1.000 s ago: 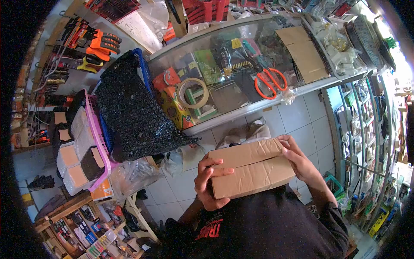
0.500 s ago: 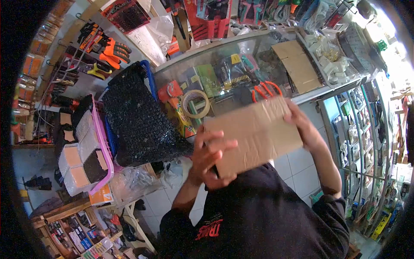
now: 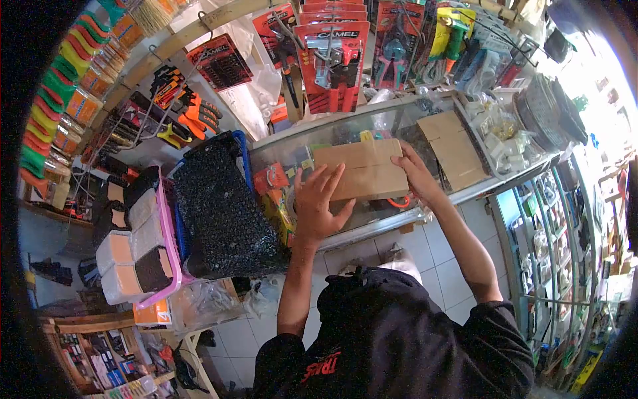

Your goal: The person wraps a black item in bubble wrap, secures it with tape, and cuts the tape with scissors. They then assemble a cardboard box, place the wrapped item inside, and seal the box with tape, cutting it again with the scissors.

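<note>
A brown cardboard box [image 3: 365, 171] is over the glass-topped counter [image 3: 279, 149], its long side running left to right. My right hand [image 3: 417, 175] grips the box's right end, with the thumb along its upper face. At the opposite end, my left hand [image 3: 319, 207] is open, its fingers spread and overlapping the left edge. An orange scissor handle [image 3: 400, 202] peeks out below the box. Most of the scissors and the roll of tape are hidden behind the box and my left hand.
Left of the counter, black bubble wrap [image 3: 222, 206] covers a blue crate. Beside it stands a pink basket [image 3: 174, 246] of wrapped packages. Flattened cardboard [image 3: 455, 149] lies on the counter's right. Carded tools [image 3: 330, 66] hang behind, and a glass display case [image 3: 541, 233] stands right.
The box has moved away from my body and down over the counter, and now sits straighter. My left hand has loosened and spread its fingers; the view shows more of the back wall.
</note>
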`<state>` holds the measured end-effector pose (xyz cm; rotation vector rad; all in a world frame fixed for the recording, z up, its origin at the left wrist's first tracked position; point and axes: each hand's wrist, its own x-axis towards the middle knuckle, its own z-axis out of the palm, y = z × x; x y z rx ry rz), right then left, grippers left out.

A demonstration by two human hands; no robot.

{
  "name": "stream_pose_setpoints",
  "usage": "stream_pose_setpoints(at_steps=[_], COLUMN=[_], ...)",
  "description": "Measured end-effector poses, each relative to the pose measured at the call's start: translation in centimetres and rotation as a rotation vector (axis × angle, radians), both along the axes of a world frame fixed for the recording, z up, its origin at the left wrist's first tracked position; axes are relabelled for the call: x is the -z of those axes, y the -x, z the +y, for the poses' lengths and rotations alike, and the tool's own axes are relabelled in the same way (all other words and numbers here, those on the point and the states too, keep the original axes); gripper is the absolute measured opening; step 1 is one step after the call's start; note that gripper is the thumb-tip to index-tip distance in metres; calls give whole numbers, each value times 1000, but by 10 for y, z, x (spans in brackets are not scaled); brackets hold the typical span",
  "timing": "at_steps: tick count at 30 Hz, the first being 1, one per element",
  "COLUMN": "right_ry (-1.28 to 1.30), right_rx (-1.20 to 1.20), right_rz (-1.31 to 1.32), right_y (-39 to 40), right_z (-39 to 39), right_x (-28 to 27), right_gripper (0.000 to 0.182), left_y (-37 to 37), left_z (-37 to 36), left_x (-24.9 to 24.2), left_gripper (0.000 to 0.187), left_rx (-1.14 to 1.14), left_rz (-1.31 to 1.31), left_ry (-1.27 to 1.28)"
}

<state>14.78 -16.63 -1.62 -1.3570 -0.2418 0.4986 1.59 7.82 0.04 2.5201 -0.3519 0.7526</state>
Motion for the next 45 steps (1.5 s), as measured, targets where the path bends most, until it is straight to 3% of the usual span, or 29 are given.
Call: stream_pose_setpoints(at_steps=[7,10,12,15,18,21,30,33,36,39,45], right_ry=[94,60,70,409,513,-32,227,-78,41,144,145], right_rx=[-58,-42,-19,148,214,42,-166,-129,-166,-221,-229], right_rz=[-122,-158,-127,-615,-576,-244,83,-37,-519,-716,-788], right_y=[-10,-10,-5,-8,5,3,-5,-12,-24,-27,-38], right_z=[-4,-4,-7,-16,-26,-28,-36,-35,-42,-44,-42], right_x=[16,20,12,9,-33,-33,-71,-51,-47,-41,-39], right_gripper=[63,61,60,57,47,36,31,34,42,43,32], left_y=[-7,-18,-19,-17,-16,-19,-17,-17,-17,-18,-18], left_z=[-65,-85,-89,-91,-94,-95,-95,-93,-92,-91,-92], left_x=[-14,-12,-13,-16,-21,-20,-13,-12,-12,-11,-13], left_gripper=[95,94,93,89,84,80,70,73,80,86,89], left_rx=[-154,-129,-132,-148,-170,-168,-170,-152,-135,-128,-109], left_rz=[203,187,204,246,290,316,323,313,297,276,269], left_ry=[-246,-106,-146,-230,-310,-345,-428,-389,-368,-371,-347])
